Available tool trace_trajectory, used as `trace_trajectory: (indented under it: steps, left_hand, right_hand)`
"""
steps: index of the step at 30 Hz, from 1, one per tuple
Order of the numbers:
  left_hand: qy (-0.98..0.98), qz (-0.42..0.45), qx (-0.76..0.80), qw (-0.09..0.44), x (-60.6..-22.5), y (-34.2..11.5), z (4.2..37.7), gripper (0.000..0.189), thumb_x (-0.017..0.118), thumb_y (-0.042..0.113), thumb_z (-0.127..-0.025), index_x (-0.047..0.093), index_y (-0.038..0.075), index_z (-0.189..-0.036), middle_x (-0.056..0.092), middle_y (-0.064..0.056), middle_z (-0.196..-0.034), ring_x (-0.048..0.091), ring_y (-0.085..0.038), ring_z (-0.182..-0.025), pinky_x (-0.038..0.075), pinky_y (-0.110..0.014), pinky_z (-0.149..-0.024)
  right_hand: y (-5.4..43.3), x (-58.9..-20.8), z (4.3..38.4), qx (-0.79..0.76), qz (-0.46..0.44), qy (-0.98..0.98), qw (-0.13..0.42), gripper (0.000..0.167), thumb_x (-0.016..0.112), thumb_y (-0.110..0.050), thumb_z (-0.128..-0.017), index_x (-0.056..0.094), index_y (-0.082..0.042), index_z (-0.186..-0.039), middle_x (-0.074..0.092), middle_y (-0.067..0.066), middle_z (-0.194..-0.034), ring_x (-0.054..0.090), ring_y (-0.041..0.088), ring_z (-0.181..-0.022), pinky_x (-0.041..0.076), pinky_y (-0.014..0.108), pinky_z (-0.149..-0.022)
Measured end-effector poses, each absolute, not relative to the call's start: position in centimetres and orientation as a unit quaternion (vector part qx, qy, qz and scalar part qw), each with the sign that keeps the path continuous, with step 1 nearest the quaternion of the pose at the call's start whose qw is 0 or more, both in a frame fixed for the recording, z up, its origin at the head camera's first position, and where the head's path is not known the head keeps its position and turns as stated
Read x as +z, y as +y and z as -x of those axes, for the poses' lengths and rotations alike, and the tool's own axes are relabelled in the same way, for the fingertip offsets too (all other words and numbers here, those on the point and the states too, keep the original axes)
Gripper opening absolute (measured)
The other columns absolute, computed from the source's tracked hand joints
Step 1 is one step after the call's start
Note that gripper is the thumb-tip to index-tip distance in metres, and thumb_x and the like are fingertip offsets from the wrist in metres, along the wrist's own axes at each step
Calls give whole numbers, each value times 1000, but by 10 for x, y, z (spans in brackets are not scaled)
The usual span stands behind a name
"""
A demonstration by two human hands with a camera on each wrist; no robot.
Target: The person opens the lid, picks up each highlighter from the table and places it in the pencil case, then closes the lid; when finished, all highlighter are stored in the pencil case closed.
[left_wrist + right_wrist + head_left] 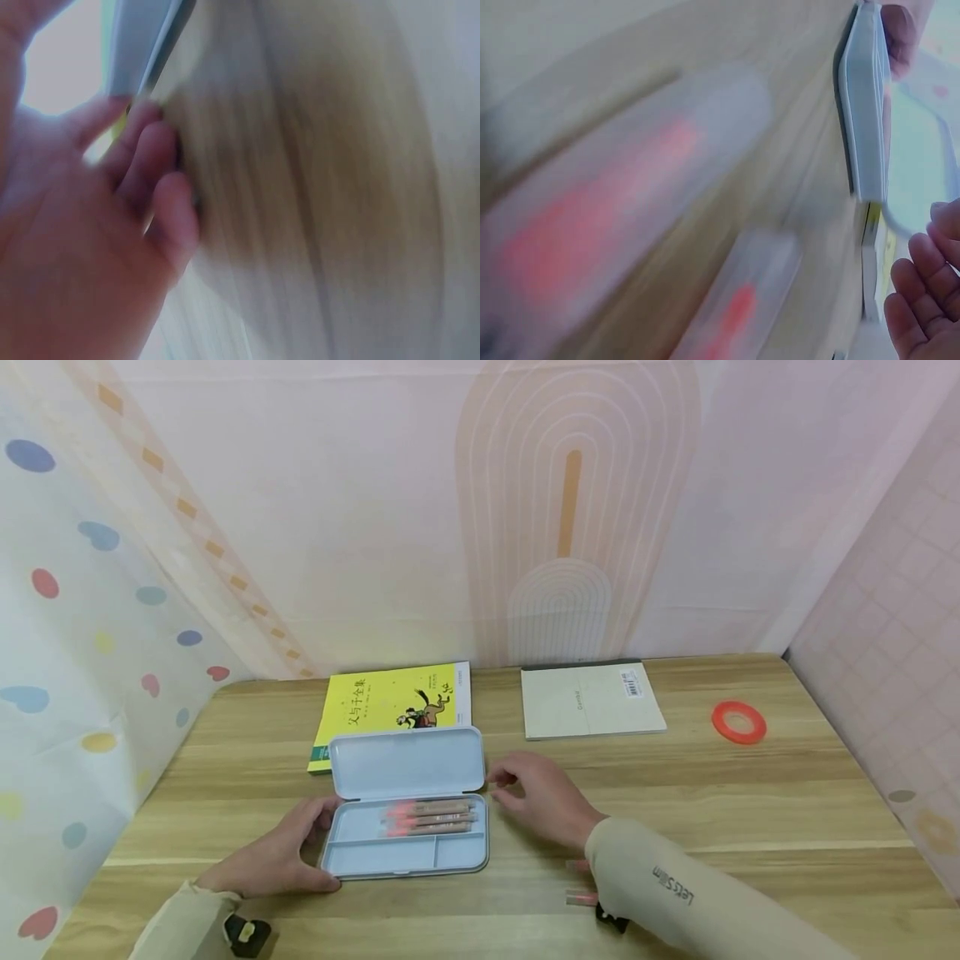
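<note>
A pale blue pencil case (pixel 382 860) lies on the table with its lid (pixel 408 764) raised and tilted back. Several pens (pixel 442 819) with pinkish-red ends rest in its rear compartment; the front compartments hold nothing. My left hand (pixel 281 852) grips the case's left end, thumb at the front corner and fingers bent at the rear. Close to the lid's lower right corner is my right hand (pixel 543 797), fingers loosely bent and holding nothing; whether it touches the lid is unclear. Two more pens (pixel 581 898) lie partly hidden under the right forearm.
Behind the lid lies a yellow book (pixel 386 693), partly covered by it. A pale notebook (pixel 588 702) with a barcode label is at the back centre-right. Further right sits a red-orange tape roll (pixel 738 722). Patterned cloth walls (pixel 375 527) border the wooden table (pixel 750 827).
</note>
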State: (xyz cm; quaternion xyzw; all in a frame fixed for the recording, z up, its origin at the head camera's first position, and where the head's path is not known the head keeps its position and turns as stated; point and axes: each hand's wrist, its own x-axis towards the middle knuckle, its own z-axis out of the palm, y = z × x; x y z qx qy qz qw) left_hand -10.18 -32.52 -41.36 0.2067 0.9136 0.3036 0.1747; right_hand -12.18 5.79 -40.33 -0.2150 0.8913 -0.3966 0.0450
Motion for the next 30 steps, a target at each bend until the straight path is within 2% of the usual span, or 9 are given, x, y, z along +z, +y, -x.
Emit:
trace_trajectory:
  steps: [8,20,24,30]
  left_hand:
    - [912,-220,304,163,-416,-326,102,93,86,37,-72,34,1,-140,43,-7,-117,38,-8,-105,39,-21,-87]
    - [913,-217,301,169,-416,-326,103,93,86,38,-73,33,3,-141,42,-8,-120,37,-11,-107,39,-21,-88]
    - [913,-213,301,172,-416,-327,104,94,86,38,-73,33,3,-142,42,-8,-122,38,-11,-108,39,-21,-89]
    - [916,-204,297,176,-416,-326,103,95,85,40,-73,32,3,-142,41,-9,-124,38,-14,-109,40,-21,-91]
  right_hand:
    - [98,-402,116,-392,182,901,39,14,69,-12,-91,69,-9,-106,68,1,-104,61,14,-97,52,38,-90]
    - [162,-404,92,-346,139,928,25,11,71,-15,-90,71,-18,-100,68,-8,-98,61,9,-92,53,36,-86]
    - [178,-406,81,-341,135,930,9,11,72,-13,-89,71,-19,-98,67,-9,-96,60,7,-90,53,34,-84]
    - [197,-412,65,-351,106,930,18,11,73,-15,-88,70,-19,-97,65,-10,-96,59,3,-87,53,26,-80]
